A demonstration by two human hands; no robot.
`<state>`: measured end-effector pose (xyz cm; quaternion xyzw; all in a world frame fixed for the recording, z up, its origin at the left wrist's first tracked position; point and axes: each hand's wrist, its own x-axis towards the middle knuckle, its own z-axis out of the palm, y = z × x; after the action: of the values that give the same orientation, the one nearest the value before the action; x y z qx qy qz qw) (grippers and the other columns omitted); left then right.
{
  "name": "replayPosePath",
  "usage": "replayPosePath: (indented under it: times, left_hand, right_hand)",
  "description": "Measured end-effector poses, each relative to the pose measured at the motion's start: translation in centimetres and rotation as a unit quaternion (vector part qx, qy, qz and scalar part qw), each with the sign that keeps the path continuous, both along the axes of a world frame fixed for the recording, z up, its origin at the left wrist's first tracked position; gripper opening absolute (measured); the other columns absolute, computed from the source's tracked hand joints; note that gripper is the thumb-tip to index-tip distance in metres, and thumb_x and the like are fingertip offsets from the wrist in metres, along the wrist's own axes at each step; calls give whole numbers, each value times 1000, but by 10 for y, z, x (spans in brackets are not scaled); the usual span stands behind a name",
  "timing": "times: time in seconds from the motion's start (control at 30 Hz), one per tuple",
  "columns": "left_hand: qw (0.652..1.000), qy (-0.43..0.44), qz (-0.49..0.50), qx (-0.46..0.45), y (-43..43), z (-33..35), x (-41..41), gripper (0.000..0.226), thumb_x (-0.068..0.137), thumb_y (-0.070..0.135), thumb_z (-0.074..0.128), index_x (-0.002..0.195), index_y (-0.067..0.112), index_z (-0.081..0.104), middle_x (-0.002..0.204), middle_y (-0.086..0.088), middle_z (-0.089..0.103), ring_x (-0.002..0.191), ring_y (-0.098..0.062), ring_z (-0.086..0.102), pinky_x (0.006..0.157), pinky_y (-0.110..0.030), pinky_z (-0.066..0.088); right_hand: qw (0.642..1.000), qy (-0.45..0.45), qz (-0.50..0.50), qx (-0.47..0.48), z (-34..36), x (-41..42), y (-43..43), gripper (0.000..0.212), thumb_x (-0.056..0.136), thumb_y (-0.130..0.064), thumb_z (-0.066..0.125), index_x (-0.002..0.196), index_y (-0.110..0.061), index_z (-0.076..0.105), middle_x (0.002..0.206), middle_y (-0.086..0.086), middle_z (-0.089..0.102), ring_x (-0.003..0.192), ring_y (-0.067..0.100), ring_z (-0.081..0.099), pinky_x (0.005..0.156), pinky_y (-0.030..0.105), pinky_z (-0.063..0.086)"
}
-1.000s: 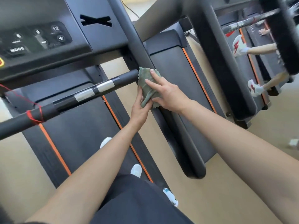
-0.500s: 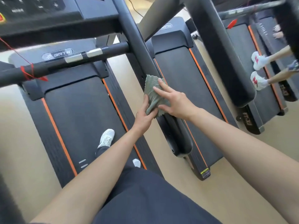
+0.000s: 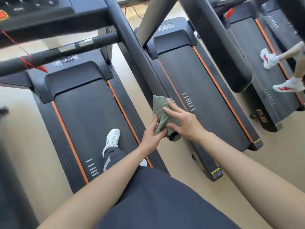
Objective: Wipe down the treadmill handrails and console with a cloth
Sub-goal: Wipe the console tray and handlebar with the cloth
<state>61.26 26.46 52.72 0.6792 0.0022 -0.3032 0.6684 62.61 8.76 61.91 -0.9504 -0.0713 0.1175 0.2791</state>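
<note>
The cloth (image 3: 162,109) lies draped over the near end of the right rail (image 3: 132,47). The right hand (image 3: 184,123) presses it flat with straight fingers (image 3: 172,105); the left hand (image 3: 151,136) pinches its lower edge. Best to wrap it right round so the underside gets wiped

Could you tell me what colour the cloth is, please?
Muted grey-green; the cloth shows best in the head view.

The cloth (image 3: 162,111) is dull green on the black handrail (image 3: 137,52). The belt (image 3: 89,116) is dark grey, edged by orange stripes (image 3: 69,141). Upper left, a red cord (image 3: 26,62). The shoe (image 3: 113,138) is white, the floor (image 3: 21,146) beige.
</note>
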Motion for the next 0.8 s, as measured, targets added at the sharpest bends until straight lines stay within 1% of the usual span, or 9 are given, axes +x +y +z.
replayPosePath:
  times: [0.13, 0.23, 0.3, 0.37, 0.43, 0.53, 0.63, 0.73, 0.8]
  left_hand:
    - [1000, -5, -25, -2, -4, 5, -20, 83, 92, 24, 69, 161, 31, 22, 139, 12, 63, 124, -5, 61, 106, -28, 49]
    - [999, -5, -34, 8, -6, 8, -32, 79, 89, 33, 71, 157, 37, 31, 136, 13, 65, 122, -5, 62, 106, -32, 50]
    - [999, 5, -31, 11, -7, 8, -39, 81, 86, 41, 74, 156, 33, 35, 143, 12, 59, 129, -5, 57, 112, -36, 45]
    - [999, 11, -31, 12, -6, 9, -43, 78, 86, 46, 74, 154, 31, 40, 150, 12, 53, 136, -6, 51, 117, -41, 39]
    - [999, 1, -30, 13, -7, 15, -47, 67, 90, 41, 70, 152, 32, 44, 149, 15, 53, 139, -6, 48, 119, -42, 36]
    - [999, -31, -14, 30, -12, 26, -47, 53, 96, 29, 60, 147, 37, 47, 147, 15, 55, 135, -7, 52, 114, -35, 40]
    - [998, -9, 51, 34, -16, 31, -33, 58, 97, 31, 57, 153, 31, 41, 144, 19, 55, 127, 3, 55, 112, -33, 45]
    - [991, 48, 126, 18, -16, 36, -12, 42, 105, 15, 51, 147, 22, 53, 120, 35, 60, 108, 10, 61, 100, -28, 54]
    - [989, 45, 136, 31, -15, 43, 0, 40, 104, 10, 52, 144, 16, 56, 134, 35, 53, 116, 18, 52, 103, -17, 47]
  right_hand:
    - [999, -16, -32, 26, -7, -32, -7, 74, 81, -9, 79, 147, -29, 50, 160, -17, 30, 143, 12, 40, 111, 32, 41]
    - [996, -40, -66, 41, -16, -54, -8, 77, 80, 1, 76, 146, -28, 50, 159, -14, 33, 144, 13, 39, 113, 32, 40]
    - [992, -50, -89, 71, -21, -66, -7, 76, 79, 5, 73, 145, -26, 52, 159, -12, 35, 143, 10, 39, 114, 31, 40]
    - [987, -59, -115, 98, -23, -75, -5, 70, 80, 0, 73, 143, -25, 55, 158, -10, 38, 143, 6, 39, 112, 29, 42]
    - [982, -69, -142, 108, -22, -83, -1, 60, 83, -7, 74, 139, -22, 60, 155, -7, 43, 141, 5, 41, 112, 26, 41]
    - [971, -99, -185, 114, -20, -88, 2, 41, 87, -10, 73, 127, -17, 70, 145, -2, 56, 133, 7, 52, 110, 28, 43]
    - [960, -122, -232, 102, -17, -75, 0, 24, 86, -11, 75, 111, -13, 74, 126, -2, 69, 115, 13, 65, 100, 39, 52]
    - [959, -92, -253, 93, -8, -52, 3, 29, 86, -18, 74, 115, -18, 72, 114, -7, 72, 102, 11, 66, 94, 38, 53]
    - [965, -71, -243, 72, -4, -38, 10, 35, 86, -20, 75, 121, -19, 71, 118, -5, 72, 106, 14, 66, 98, 35, 52]
